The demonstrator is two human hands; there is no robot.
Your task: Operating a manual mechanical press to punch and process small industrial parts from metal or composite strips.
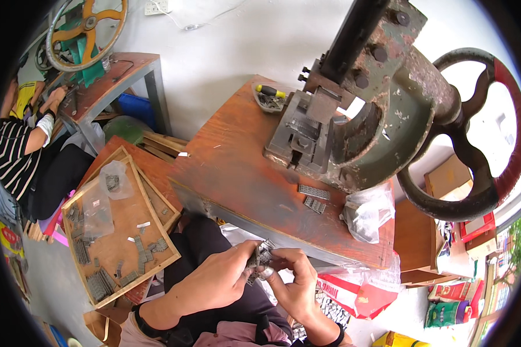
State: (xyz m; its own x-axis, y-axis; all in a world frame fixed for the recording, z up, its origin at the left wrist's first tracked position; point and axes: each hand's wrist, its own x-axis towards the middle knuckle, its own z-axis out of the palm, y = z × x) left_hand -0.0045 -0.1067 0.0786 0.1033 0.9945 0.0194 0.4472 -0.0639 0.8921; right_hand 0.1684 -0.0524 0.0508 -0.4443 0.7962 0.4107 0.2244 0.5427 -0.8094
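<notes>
Head view: metal strip stack, long axis tilted upper-right, between both hands' fingers.

The one camera sat on the person's head and looked down. It was close to the hands and the desk. Its round picture bent the edges.
</notes>
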